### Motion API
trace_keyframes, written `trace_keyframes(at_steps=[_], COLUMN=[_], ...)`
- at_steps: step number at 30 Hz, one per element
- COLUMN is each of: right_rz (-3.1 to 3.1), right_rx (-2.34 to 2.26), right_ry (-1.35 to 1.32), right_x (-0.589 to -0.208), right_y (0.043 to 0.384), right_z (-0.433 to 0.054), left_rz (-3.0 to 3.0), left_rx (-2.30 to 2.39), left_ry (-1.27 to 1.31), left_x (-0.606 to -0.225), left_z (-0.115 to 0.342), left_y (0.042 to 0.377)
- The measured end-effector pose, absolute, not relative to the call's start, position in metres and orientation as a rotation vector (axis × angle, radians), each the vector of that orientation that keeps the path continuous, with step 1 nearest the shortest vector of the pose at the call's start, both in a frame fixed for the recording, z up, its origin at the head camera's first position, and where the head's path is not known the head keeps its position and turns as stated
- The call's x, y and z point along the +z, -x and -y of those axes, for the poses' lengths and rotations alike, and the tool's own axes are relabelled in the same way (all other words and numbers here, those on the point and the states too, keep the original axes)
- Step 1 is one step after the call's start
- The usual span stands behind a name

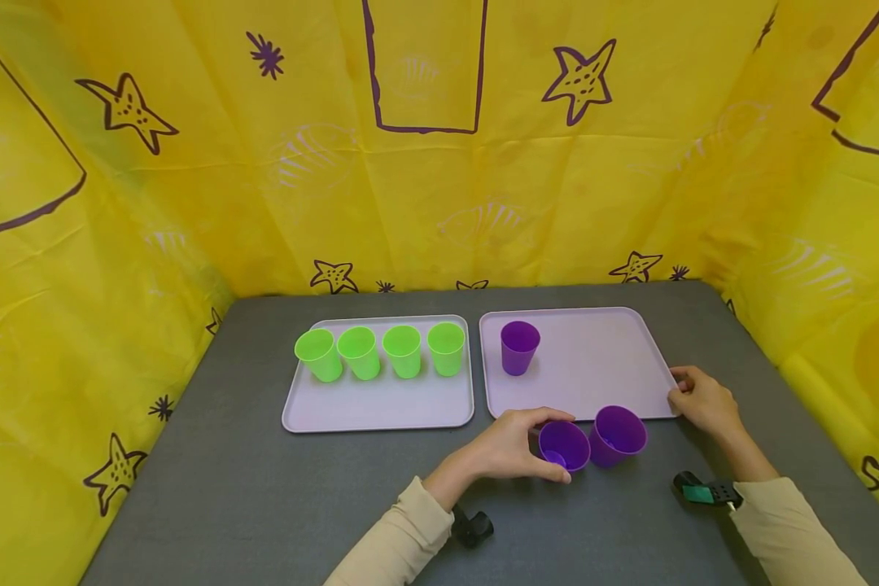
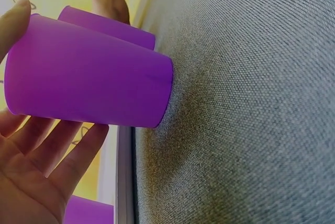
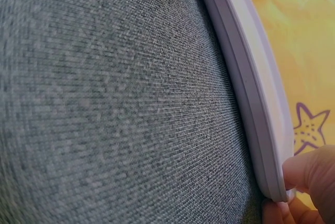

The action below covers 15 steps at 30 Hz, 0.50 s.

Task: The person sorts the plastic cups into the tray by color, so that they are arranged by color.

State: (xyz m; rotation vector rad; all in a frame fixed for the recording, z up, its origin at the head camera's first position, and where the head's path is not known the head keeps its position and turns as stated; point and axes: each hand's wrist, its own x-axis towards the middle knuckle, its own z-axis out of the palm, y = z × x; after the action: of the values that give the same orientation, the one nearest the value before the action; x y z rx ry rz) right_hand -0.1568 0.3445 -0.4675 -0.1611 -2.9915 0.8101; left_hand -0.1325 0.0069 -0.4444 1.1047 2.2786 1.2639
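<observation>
My left hand (image 1: 511, 446) holds a purple cup (image 1: 571, 456) between thumb and fingers, in front of the right-hand tray. In the left wrist view that cup (image 2: 94, 72) has its base close to the grey cloth; whether it touches, I cannot tell. Directly to its right stands a second purple cup (image 1: 618, 438). A third purple cup (image 1: 518, 350) stands on the left part of the pale pink tray (image 1: 593, 350). With thumb and fingers my right hand (image 1: 709, 403) pinches this tray's near right corner, also seen in the right wrist view at the tray rim (image 3: 261, 103).
Another pale tray (image 1: 381, 411) lies to the left, with several green cups (image 1: 403, 354) in a row on it. Grey cloth (image 1: 264, 505) covers the table. A yellow patterned curtain (image 1: 425, 195) encloses the back and sides.
</observation>
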Motion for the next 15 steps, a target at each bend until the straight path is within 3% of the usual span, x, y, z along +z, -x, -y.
trace_keyframes(at_steps=[15], right_rz=[3.001], right_rx=[0.816], right_ry=[0.167], right_x=[-0.4670], right_y=[0.1567], right_z=[-0.3446], left_rz=[-2.306], left_rx=[1.263], left_ry=[-1.158], left_x=[-0.4390], left_z=[-0.0089], left_y=[0.1348])
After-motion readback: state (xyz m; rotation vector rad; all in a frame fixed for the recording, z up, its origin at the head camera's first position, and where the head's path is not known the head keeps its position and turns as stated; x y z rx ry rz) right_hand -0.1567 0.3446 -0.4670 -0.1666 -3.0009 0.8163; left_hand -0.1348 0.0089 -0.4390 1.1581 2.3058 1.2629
